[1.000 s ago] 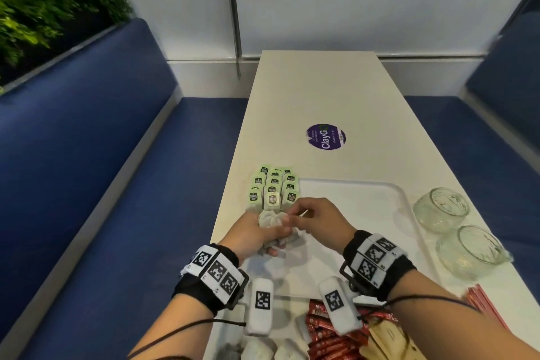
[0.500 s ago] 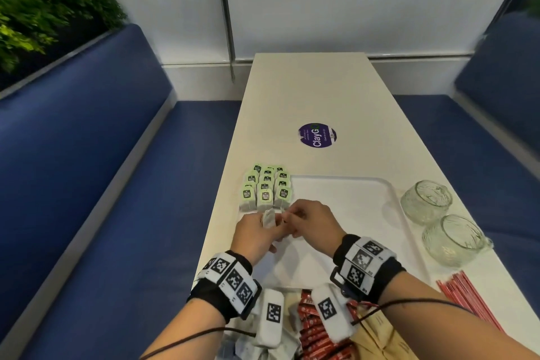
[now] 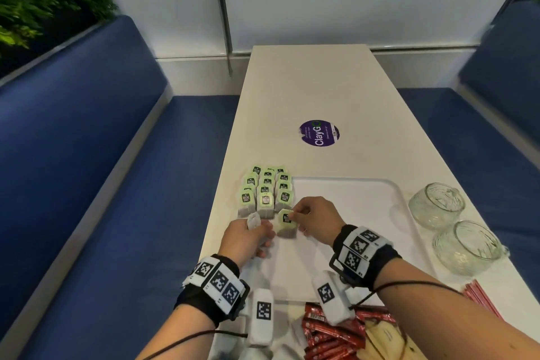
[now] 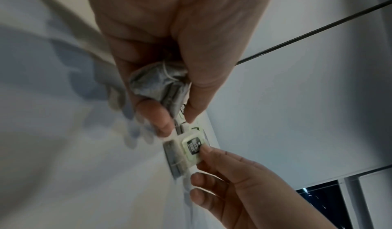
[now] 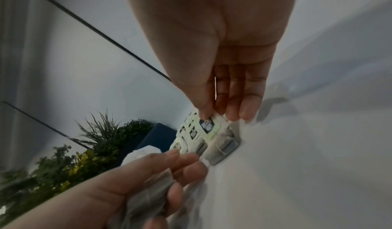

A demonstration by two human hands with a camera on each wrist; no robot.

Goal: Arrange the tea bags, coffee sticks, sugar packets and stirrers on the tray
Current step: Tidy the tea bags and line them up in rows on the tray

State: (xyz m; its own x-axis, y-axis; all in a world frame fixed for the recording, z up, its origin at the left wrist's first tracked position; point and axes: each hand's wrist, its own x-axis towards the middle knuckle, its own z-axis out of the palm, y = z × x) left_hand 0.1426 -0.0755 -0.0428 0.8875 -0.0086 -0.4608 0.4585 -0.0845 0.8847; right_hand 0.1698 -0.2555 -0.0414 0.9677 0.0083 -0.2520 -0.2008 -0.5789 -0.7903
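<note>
Rows of green-tagged tea bags [image 3: 265, 190] fill the far left corner of the white tray [image 3: 403, 207]. My right hand [image 3: 314, 218] pinches the tag of one tea bag [image 3: 286, 223] [image 4: 192, 148] [image 5: 208, 127], setting it down at the near end of the rows. My left hand [image 3: 248, 238] grips a bunch of loose tea bags [image 4: 158, 85] [image 5: 146, 197], one of them [image 3: 253, 220] sticking up above the fingers. Red coffee sticks [image 3: 327, 336], tan packets [image 3: 385, 342] and red stirrers [image 3: 482, 299] lie near the front edge.
Two glass cups [image 3: 436, 203] [image 3: 464, 247] stand right of the tray. A purple round sticker [image 3: 319, 133] is on the long white table [image 3: 309, 88]. Blue benches run along both sides, with a plant [image 3: 38, 0] at the far left.
My right hand drew one tea bag away from the left hand's bunch and brought it down to the tray beside the rows. Both hands shifted slightly forward.
</note>
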